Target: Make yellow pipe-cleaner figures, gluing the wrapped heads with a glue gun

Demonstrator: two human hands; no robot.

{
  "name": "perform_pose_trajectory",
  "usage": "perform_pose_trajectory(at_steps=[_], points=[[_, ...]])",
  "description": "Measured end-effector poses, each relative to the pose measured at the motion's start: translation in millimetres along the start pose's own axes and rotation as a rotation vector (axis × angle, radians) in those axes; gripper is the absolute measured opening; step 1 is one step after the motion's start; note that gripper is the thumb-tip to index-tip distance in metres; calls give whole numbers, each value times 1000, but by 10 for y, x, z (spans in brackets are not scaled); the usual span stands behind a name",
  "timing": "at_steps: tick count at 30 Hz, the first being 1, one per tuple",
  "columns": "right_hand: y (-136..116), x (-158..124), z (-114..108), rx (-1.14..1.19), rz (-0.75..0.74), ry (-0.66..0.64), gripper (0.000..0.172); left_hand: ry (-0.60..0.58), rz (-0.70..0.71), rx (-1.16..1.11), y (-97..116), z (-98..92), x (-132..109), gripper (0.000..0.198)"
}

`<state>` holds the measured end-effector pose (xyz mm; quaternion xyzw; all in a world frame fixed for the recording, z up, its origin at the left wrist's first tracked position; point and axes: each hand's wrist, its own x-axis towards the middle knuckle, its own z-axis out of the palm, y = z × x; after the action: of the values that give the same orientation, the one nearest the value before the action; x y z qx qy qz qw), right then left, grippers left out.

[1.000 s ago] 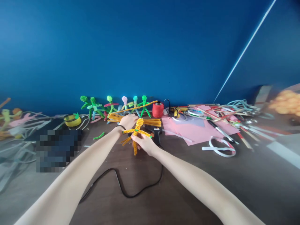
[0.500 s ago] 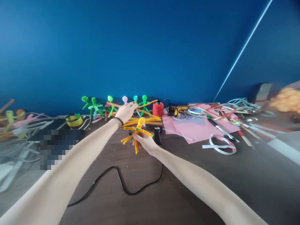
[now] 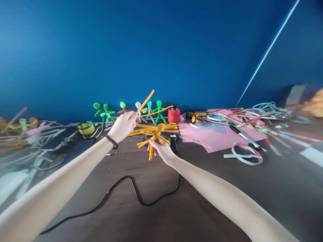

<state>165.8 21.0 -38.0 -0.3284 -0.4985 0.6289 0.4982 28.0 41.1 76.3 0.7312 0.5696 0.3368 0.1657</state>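
While the left hand [image 3: 125, 125], a dark band around its wrist, pinches a fuzzy orange stem [image 3: 146, 100] that slants up toward the upper middle of the frame, the right hand [image 3: 163, 152] grasps an orange twisted figure [image 3: 155, 135] by its lower body at the centre. The figure leans, its arms spread and marked with green at the ends, and some loose strands stick out on its left side. Just behind it lies a bundle of orange stems [image 3: 169, 127], and a black tool [image 3: 173, 144] shows partly hidden beside the right hand. A black cord [image 3: 141, 201] curves across the lower middle of the dark table [image 3: 202, 201]. Farther back, a row of colourful small figures [image 3: 158, 108] stands near the blue wall [image 3: 151, 43], next to a red spool [image 3: 174, 116]. Right of centre, pink sheets [image 3: 202, 138] lie flat, with a marker [image 3: 246, 138] across them and a looped white strip [image 3: 243, 162] in front. At left, a yellow roll [image 3: 86, 129] sits near a dark flat object [image 3: 80, 150], partly blurred out.
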Motion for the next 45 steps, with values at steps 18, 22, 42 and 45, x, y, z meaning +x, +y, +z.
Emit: perform_pose_trajectory(at_steps=[18, 22, 42, 45], points=[[87, 69, -38, 300, 69, 12, 22, -523, -527, -1052, -411, 574, -963, 34], [74, 82, -47, 382, 84, 5, 19, -523, -431, -1105, -525, 584, -966, 36], [32, 7, 33, 250, 80, 13, 25, -442, -588, -1012, -358, 470, -938, 15], [25, -39, 103, 233, 117, -58, 27, -328, -548, -977, -337, 458, -914, 19]])
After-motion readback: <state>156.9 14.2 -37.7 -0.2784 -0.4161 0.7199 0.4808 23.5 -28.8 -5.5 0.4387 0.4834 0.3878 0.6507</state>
